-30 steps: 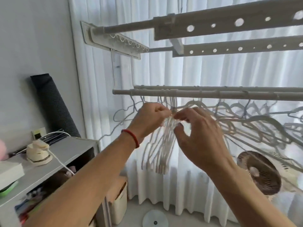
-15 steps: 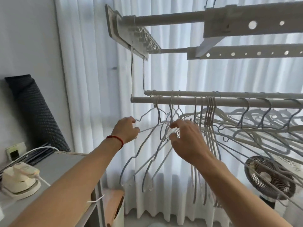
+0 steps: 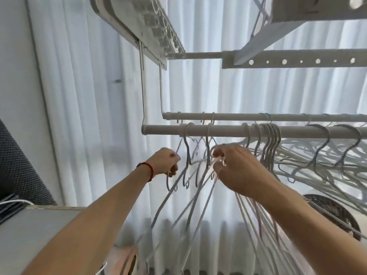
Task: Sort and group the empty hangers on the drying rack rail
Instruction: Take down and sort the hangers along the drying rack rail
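Observation:
A white drying rack rail (image 3: pixel 218 130) runs across the view with many empty white hangers hooked over it. Two hangers (image 3: pixel 187 147) hang near its left end. A tight bunch of hanger hooks (image 3: pixel 271 135) sits further right, and loose hangers (image 3: pixel 321 147) spread toward the right edge. My left hand (image 3: pixel 165 161), with a red band on the wrist, is closed on the shoulder of a leftmost hanger below the rail. My right hand (image 3: pixel 236 167) pinches the necks of several hangers just under the rail.
A second rail (image 3: pixel 258 116) runs behind the first. Perforated upper rack bars (image 3: pixel 297 61) hang overhead. White curtains (image 3: pixel 89 116) fill the background. A grey shelf top (image 3: pixel 29 231) lies at lower left, a dark rolled mat (image 3: pixel 17 165) leans on the wall, and a fan (image 3: pixel 337 213) stands at lower right.
The view has tilted upward and moved closer to the rail. Both hands have risen toward the rail, and my left hand has closed on the leftmost hanger.

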